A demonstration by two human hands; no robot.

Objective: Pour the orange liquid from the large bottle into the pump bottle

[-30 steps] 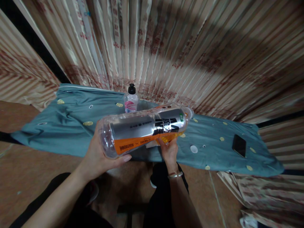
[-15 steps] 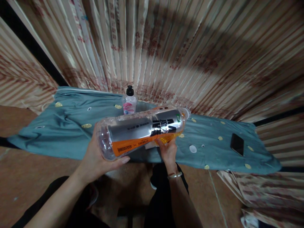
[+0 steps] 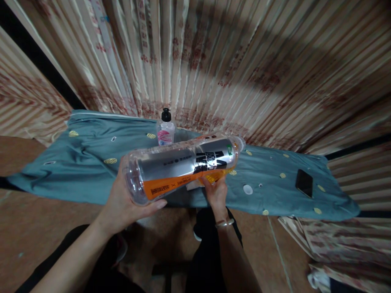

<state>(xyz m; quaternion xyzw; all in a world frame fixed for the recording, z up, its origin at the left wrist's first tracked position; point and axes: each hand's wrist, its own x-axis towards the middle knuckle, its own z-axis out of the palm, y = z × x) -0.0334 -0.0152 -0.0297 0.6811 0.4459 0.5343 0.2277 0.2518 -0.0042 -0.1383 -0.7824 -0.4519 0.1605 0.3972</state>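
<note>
A large clear plastic drink bottle (image 3: 180, 167) with a silver and orange label lies tilted in the air, its neck up to the right. My left hand (image 3: 124, 203) is wrapped around its base, thumb along the underside. Below the bottle's neck end, my right hand (image 3: 217, 191) is closed on a yellow and white thing (image 3: 212, 178). The bottle hides most of that thing, so its kind is unclear. Behind the big bottle stands a small clear bottle (image 3: 165, 132) with a black cap and a pink label.
A green patterned cloth (image 3: 88, 175) covers the narrow table. On it lie a black phone (image 3: 304, 183) at the right and a white round disc (image 3: 248, 189) near the middle. Striped curtains (image 3: 214, 61) hang close behind. My legs are below the front edge.
Both hands keep their hold. The big bottle has rolled very slightly, its label lettering shifting a little. The view has tipped a touch.
</note>
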